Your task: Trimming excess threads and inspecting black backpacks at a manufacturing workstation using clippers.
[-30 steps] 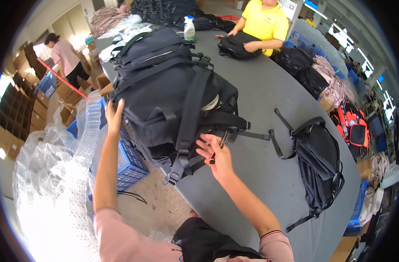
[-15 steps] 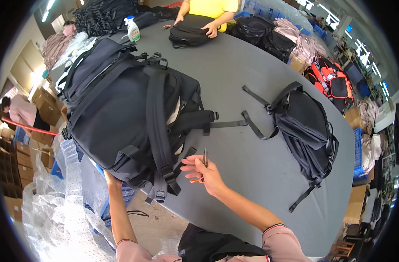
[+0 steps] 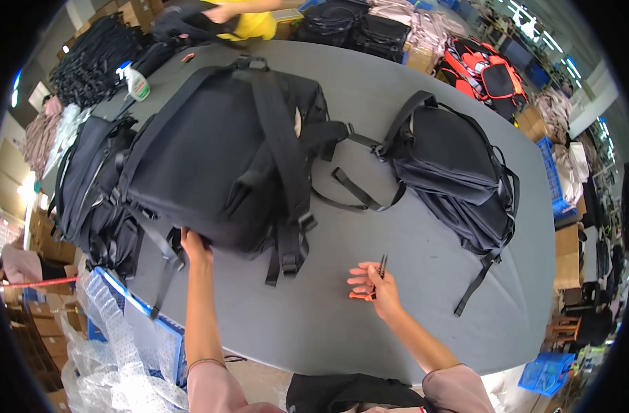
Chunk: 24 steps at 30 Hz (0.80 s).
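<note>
Far left, a blue plastic crate [image 3: 139, 323] with sheets of bubble wrap [image 3: 101, 365] sits below the edge of the grey bench [image 3: 342, 330]. Up on the bench, a dark backpack [image 3: 87, 193] lies at the left end, partly tucked under a much larger black backpack [image 3: 225, 158] that lies flat, its straps running down toward the near edge. The left hand [image 3: 194, 246] is right there at the big pack's lower left corner, fingers curled onto the fabric edge, gripping it. A white spray bottle [image 3: 137, 81] with a green and blue top stands beyond, near the far left of the bench.

Moving right: the buckled strap ends [image 3: 287, 258] of the large pack hang loose on the bench surface. Just past them, the right hand [image 3: 373, 289] rests low over bare bench, closed around small thread snips [image 3: 373, 282] with an orange handle, the dark blades pointing up and away from the fingers. It is well apart from both packs.

Further right, a second black backpack [image 3: 459, 179] lies tilted, a loose strap [image 3: 352, 193] reaching back toward the large one, another trailing toward the near edge. At the far side, a person in a yellow top [image 3: 249, 20] handles another bag. A red and black bag [image 3: 483, 72] lies beyond the bench's right end.
</note>
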### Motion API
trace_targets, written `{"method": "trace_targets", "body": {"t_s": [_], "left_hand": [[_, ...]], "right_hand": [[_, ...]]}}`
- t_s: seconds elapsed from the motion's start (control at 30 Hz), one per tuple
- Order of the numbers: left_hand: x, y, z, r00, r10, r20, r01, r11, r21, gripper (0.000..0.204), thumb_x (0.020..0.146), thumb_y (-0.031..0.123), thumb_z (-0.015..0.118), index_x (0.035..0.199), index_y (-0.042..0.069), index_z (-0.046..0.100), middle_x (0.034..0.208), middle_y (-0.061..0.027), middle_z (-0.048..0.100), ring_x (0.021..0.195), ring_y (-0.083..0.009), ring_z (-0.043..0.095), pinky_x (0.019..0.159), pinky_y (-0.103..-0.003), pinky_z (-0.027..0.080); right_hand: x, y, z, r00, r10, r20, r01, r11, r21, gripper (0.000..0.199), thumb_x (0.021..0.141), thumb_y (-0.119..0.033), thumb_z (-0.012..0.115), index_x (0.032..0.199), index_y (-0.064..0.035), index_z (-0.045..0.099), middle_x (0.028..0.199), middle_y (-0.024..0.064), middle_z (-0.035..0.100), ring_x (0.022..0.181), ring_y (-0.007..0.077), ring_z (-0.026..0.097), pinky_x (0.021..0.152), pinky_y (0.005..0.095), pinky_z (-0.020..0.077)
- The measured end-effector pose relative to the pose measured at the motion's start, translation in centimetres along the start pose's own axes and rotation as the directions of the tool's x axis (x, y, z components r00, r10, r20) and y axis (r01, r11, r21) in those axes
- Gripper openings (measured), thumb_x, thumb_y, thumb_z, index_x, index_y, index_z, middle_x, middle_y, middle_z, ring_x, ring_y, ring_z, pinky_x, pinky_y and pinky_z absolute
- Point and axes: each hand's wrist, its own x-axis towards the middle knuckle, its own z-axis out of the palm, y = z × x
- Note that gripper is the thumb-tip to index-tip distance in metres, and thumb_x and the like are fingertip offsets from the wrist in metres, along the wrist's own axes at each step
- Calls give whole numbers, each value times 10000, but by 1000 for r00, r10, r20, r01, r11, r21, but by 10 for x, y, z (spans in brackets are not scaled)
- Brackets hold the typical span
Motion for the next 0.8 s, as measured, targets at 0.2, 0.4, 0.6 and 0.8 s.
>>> {"method": "trace_targets", "body": {"t_s": [0.2, 0.4, 0.6, 0.8], "left_hand": [[44, -43, 186, 991, 21, 129, 0, 986, -165, 545, 822, -39, 391, 1347, 108, 377, 1287, -85, 483, 1128, -234, 498, 934, -390, 441], [96, -86, 361, 987, -157, 41, 161, 980, -121, 465, 938, 219, 505, 1366, 132, 344, 1321, -118, 450, 1120, -304, 520, 963, -510, 431], [115, -89, 410, 867, -273, 416, 415, 858, -302, 668, 927, 316, 526, 1427, 54, 170, 1479, -153, 150, 1351, -315, 204, 1075, -483, 269], [-39, -130, 399, 855, -6, 519, -246, 875, 417, 683, 863, 334, 605, 1396, 61, 277, 1397, -148, 354, 1255, -275, 387, 1022, -427, 318]], "right_hand": [[-18, 4, -55, 968, 22, -250, -28, 999, -23, 274, 989, -246, 379, 1095, -31, 513, 1018, 106, 638, 788, 161, 651, 541, 226, 457], [-43, 18, -100, 912, 55, -407, -23, 996, 83, 266, 983, -228, 402, 1098, -16, 514, 1003, 109, 644, 787, 184, 670, 518, 218, 426], [-70, 19, -123, 865, 41, -499, 47, 986, 162, 284, 978, -229, 414, 1089, 15, 509, 995, 132, 645, 805, 217, 671, 552, 238, 462], [-90, 0, -140, 755, 11, -656, 102, 986, 134, 272, 968, -230, 435, 1059, 14, 514, 930, 130, 639, 715, 184, 642, 560, 263, 521]]}}
